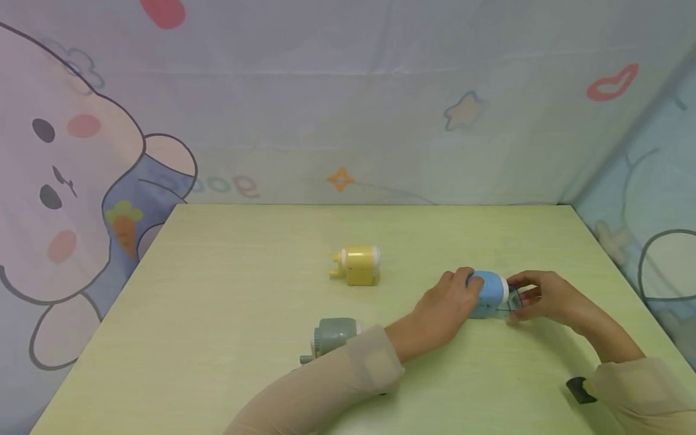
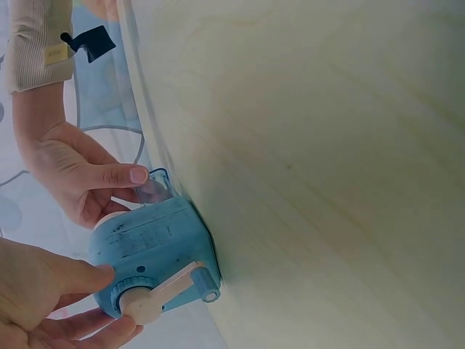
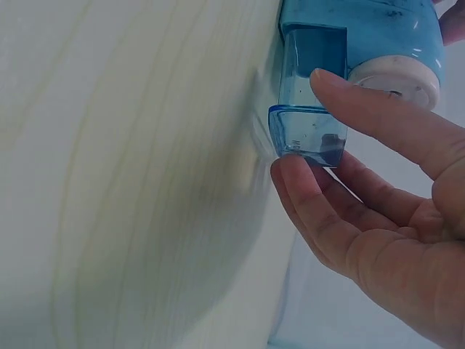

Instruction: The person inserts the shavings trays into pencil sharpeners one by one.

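Note:
A blue crank pencil sharpener [image 1: 491, 291] stands at the right of the table. My left hand [image 1: 443, 308] holds it around its crank end; the pale crank arm [image 2: 173, 285] with its blue knob shows in the left wrist view. From the other end, my right hand [image 1: 551, 297] pinches the sharpener's see-through blue drawer [image 3: 309, 134], thumb on one side and fingertips at its outer end. That drawer sticks partway out of the body, below the round white front [image 3: 396, 81].
A yellow pencil sharpener [image 1: 360, 266] stands mid-table toward the back. Nearer, a grey-green one [image 1: 334, 335] is partly hidden behind my left sleeve [image 1: 348, 377]. A printed cloth [image 1: 380, 121] hangs behind the table's far edge.

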A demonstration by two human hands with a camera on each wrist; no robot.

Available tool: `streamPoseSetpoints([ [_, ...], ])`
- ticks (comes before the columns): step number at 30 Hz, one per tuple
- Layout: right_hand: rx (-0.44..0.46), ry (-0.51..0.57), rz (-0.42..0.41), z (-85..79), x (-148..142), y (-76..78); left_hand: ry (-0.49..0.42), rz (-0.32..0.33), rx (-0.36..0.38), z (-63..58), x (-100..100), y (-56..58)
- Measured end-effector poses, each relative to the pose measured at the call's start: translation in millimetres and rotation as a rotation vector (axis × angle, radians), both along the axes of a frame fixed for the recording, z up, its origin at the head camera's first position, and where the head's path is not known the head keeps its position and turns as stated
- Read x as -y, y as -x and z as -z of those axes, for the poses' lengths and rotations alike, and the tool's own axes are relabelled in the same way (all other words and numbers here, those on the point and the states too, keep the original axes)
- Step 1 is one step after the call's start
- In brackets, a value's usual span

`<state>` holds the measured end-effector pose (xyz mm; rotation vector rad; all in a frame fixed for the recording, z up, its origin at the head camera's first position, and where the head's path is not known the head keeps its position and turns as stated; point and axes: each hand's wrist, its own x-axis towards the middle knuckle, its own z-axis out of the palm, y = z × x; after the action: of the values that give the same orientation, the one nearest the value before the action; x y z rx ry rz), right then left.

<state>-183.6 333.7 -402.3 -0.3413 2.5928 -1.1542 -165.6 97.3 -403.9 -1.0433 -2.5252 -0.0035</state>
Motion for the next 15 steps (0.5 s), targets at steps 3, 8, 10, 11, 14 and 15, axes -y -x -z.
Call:
streamPoseSetpoints([
  [3,0.004,-0.011,0.000,0.2,2.4,0.2,0.018,-0.004,0.025,-2.3,-0.3,-0.9],
  [8,-0.012,-0.029,-0.003,-0.4,4.8,0.6,0.022,-0.001,0.016,-2.3,-0.5,-0.7],
  [10,-0.017,-0.029,-0.003,-0.8,5.7,0.5,0.020,0.000,0.009,-2.1,-0.5,-0.5],
  [11,-0.019,-0.030,-0.003,-1.0,6.2,0.4,0.020,-0.001,0.007,-2.1,-0.6,-0.5],
  [14,-0.025,-0.033,-0.005,-1.5,7.0,0.0,0.021,-0.001,0.005,-1.8,-0.9,-0.4],
  [15,-0.027,-0.034,-0.006,-1.4,7.2,0.0,0.023,-0.002,0.004,-1.6,-1.0,-0.3],
])
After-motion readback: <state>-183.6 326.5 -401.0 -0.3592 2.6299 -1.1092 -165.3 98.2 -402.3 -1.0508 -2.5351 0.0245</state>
